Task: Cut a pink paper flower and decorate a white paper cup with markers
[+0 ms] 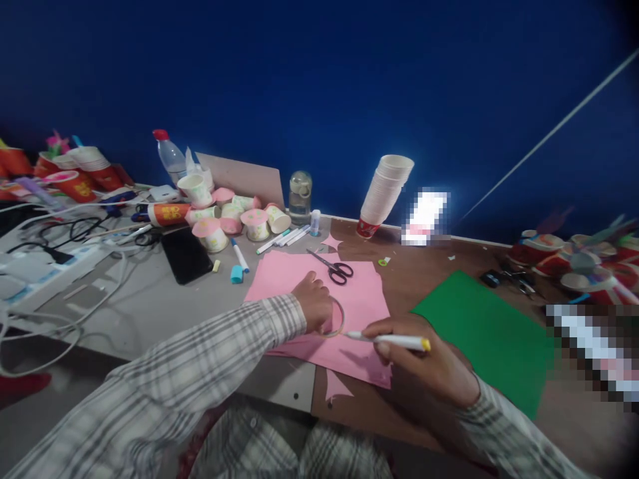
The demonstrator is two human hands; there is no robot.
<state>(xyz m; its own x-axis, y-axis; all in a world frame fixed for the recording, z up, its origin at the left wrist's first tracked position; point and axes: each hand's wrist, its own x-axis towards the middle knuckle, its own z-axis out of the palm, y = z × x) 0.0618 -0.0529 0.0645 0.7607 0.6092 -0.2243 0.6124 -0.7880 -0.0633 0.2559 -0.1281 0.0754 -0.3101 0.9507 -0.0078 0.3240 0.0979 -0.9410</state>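
Note:
My left hand presses down on a clear tape ring that lies flat on a pink paper sheet, fingers closed over the ring's left side. My right hand grips a white marker with a yellow cap end. Its tip touches the paper right at the ring's outer right edge. Black scissors lie on the upper part of the pink sheet.
A green paper sheet lies to the right. A tilted stack of white paper cups, decorated cups, markers, a glass jar, a black phone and cables crowd the back and left. More red cups sit far right.

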